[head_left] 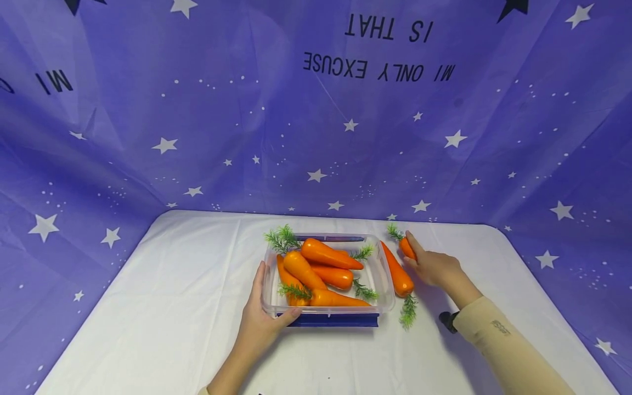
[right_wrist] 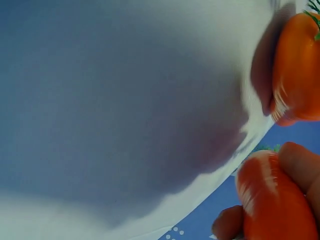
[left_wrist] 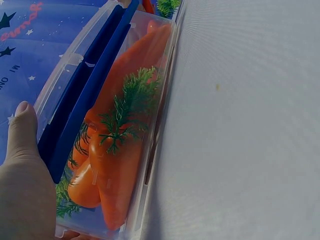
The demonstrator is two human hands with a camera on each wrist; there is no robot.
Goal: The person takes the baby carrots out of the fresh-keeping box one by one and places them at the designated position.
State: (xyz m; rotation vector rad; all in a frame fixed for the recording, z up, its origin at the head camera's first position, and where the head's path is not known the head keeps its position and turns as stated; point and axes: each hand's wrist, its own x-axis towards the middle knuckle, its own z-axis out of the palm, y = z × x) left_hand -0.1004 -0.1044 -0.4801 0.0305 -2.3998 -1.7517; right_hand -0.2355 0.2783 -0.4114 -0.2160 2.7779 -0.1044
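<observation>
A clear plastic container [head_left: 387, 291] with blue latch flaps [head_left: 340, 320] stands lidless on the white cloth, holding several orange carrots [head_left: 338, 299] with green feathery tops. My left hand [head_left: 261, 318] grips its near left corner, fingers along the left wall and thumb [left_wrist: 22, 127] at the front side. To the right of the container, my right hand [head_left: 436, 269] holds a carrot [head_left: 407, 248] between thumb and fingers, its green top pointing away from me. Another carrot [head_left: 396, 274] lies against the container's right side, its leaves toward me; the right wrist view also shows that carrot [right_wrist: 299, 65].
A white cloth [head_left: 187, 307] covers the table. Purple star-printed fabric [head_left: 316, 137] with black lettering hangs behind and along both sides. A black device [head_left: 448, 321] sits at the right wrist, by the beige sleeve [head_left: 508, 340].
</observation>
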